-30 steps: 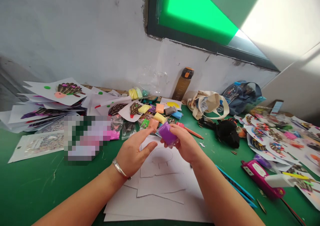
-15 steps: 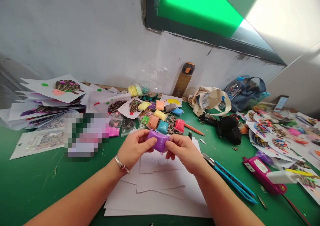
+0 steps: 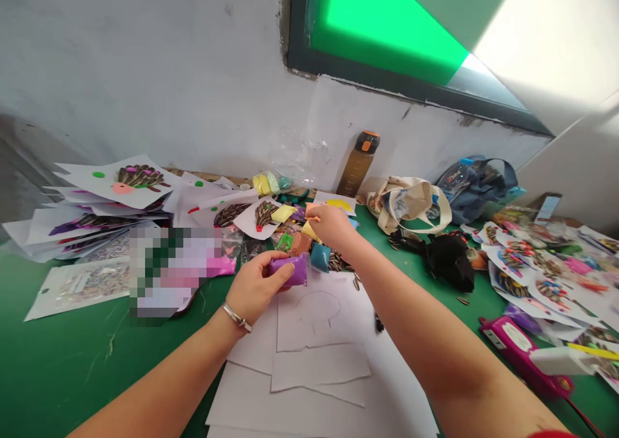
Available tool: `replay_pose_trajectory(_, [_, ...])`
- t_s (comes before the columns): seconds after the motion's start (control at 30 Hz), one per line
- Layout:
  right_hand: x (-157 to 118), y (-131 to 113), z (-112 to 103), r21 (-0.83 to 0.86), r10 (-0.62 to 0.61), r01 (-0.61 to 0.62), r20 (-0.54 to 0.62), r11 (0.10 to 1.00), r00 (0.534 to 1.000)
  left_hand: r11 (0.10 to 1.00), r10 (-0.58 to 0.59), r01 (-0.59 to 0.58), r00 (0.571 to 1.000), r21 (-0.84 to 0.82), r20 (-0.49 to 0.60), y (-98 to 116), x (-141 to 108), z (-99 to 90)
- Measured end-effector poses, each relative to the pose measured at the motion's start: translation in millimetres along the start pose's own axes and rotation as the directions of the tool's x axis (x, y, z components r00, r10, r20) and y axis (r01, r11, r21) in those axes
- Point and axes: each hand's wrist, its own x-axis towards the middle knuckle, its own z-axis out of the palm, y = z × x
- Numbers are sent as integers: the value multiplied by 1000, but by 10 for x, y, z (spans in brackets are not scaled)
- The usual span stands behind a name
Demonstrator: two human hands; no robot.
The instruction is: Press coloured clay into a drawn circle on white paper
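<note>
My left hand [image 3: 255, 288] is shut on a purple clay packet [image 3: 290, 270], with its fingers wrapped over the top. My right hand [image 3: 332, 226] reaches forward over a heap of small clay packets, its fingertips over a peach packet [image 3: 312, 208]. Just below that hand lie a blue packet [image 3: 320, 257] and a brown-orange packet [image 3: 300, 244]. Loose sunflower seed shells [image 3: 341, 264] are scattered beside the blue packet. Under my forearms lie white paper cut-outs [image 3: 316, 367], one with a pencilled outline [image 3: 316, 309].
Stacked sheets with seed-shell pictures [image 3: 113, 189] lie at left on the green table mat [image 3: 62, 373]. A pixelated patch [image 3: 178, 270] hides something there. At the back stand a brown bottle [image 3: 358, 164] and a canvas tote [image 3: 411, 206]. More crafts [image 3: 536, 283] lie at right.
My right hand has let go of the purple packet and moved forward onto the clay heap. My left hand keeps the purple packet and has moved slightly left.
</note>
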Motion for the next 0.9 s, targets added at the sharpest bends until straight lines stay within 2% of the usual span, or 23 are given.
replay_pose_trajectory(0.13, [456, -95, 196, -146, 5, -1, 22, 989, 1000, 991, 34, -33, 999, 131, -4, -53, 48, -36])
replay_pose_trajectory(0.3, [620, -88, 424, -170, 12, -10, 14, 985, 1000, 976, 42, -44, 999, 214, 13, -122, 97, -56])
replay_pose_trajectory(0.43, [611, -15, 418, -33, 14, -16, -56, 999, 998, 981, 31, -31, 1000, 194, 3, -107, 88, -53])
replay_pose_trajectory(0.57, [464, 55, 224, 252, 36, 2, -146, 968, 989, 999, -43, 42, 999, 34, 26, -75, 62, -32])
replay_pose_trajectory(0.63, [305, 86, 112, 425, 40, 30, -154, 905, 987, 996, -79, 80, 996, -44, 40, -69, 55, -20])
replay_pose_trajectory(0.73, [-12, 134, 5, 642, 50, 51, -139, 765, 989, 986, -109, 115, 992, -120, 60, -82, 51, -4])
replay_pose_trajectory(0.9, [-518, 230, 24, 873, 153, -57, -20, 484, 988, 990, -93, 99, 994, -104, 65, -127, 51, 22])
